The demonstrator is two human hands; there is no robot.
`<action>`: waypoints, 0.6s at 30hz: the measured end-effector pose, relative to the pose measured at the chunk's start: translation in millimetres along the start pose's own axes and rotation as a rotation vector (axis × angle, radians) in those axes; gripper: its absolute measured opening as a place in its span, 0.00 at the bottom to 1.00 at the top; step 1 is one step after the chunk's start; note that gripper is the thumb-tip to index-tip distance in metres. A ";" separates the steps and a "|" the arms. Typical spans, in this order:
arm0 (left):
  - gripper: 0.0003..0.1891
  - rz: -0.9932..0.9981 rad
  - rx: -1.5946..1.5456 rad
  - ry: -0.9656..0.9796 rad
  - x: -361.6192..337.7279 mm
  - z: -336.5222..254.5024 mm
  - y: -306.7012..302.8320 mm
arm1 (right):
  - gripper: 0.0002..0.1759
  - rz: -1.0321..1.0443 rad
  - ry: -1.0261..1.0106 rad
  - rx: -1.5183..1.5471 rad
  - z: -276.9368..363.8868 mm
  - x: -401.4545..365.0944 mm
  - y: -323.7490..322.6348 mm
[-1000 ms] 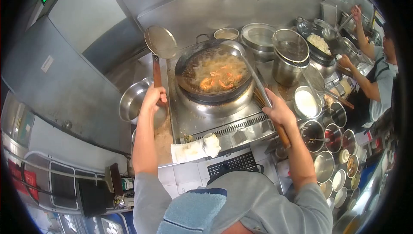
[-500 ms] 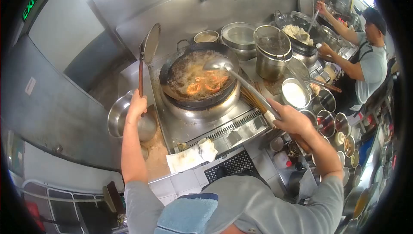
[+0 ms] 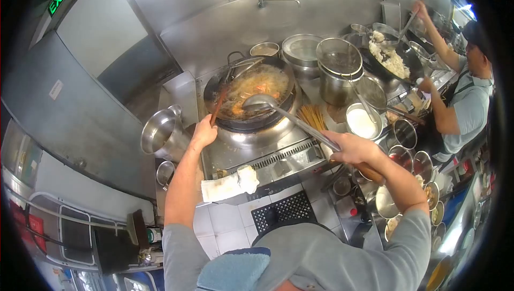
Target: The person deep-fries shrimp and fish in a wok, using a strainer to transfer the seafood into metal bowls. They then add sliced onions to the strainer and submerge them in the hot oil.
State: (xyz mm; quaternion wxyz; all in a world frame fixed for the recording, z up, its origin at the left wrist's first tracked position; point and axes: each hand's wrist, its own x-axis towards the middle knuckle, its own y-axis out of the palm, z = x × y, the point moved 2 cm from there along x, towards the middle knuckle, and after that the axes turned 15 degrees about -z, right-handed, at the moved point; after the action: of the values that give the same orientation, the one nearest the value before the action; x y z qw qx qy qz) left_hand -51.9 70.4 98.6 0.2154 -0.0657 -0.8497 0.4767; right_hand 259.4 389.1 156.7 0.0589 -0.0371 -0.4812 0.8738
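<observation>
A large black wok (image 3: 212,90) holds bubbling oil with orange pieces of food (image 3: 261,89) in it. My left hand (image 3: 203,132) is closed on the reddish handle of a strainer (image 3: 243,66), whose round head is tilted over the wok's back left part. My right hand (image 3: 353,147) grips the long metal handle of a ladle (image 3: 259,102). The ladle's bowl is at the oil surface, just in front of the orange food. Part of the strainer head is hard to make out against the wok.
Right of the wok stand a deep pot with a mesh basket (image 3: 339,56) and a pot of white liquid (image 3: 363,122). A co-worker (image 3: 465,98) tosses rice in another wok (image 3: 386,62). A metal pot (image 3: 160,133) stands left; a folded cloth (image 3: 230,184) lies at the front edge.
The strainer has come down from upright at the left to over the wok. The ladle has moved lower and toward me. The co-worker's rice is now in the air or higher in its wok.
</observation>
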 end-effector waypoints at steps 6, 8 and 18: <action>0.33 0.050 -0.016 0.090 -21.4 -0.8 13.7 | 0.38 -0.211 -0.067 0.040 -34.1 26.0 37.0; 0.34 0.059 -0.020 0.125 -27.0 -1.9 10.1 | 0.39 -0.283 0.024 0.186 -42.6 12.1 35.4; 0.34 0.043 0.332 0.206 -70.9 19.5 8.0 | 0.42 -0.449 0.307 0.194 -43.5 -110.0 68.5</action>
State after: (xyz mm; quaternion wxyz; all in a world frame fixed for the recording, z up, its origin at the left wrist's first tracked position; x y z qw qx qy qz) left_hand 2.7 37.0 61.5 0.2991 -0.0957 -0.7312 0.6056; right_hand 369.0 373.9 76.4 0.3263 -0.0557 -0.3768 0.8651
